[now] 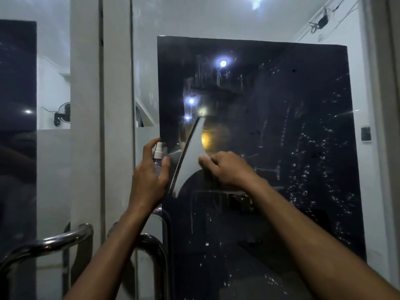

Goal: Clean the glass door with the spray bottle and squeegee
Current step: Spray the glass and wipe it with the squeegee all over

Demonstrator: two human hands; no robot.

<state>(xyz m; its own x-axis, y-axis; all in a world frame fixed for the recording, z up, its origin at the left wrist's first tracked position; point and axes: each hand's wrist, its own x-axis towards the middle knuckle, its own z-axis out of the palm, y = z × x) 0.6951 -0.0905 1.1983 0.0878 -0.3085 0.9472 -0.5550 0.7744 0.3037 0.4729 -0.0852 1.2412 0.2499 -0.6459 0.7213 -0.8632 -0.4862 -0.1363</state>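
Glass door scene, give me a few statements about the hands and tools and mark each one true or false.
1. The left hand holds the spray bottle. True.
2. The squeegee lies on the floor. False: the right hand holds it against the glass door.
3. Droplets show on the right part of the glass. True.
4. The squeegee blade runs level. False: it stands tilted, near upright.
5. The metal door handles sit above both hands. False: they are below.
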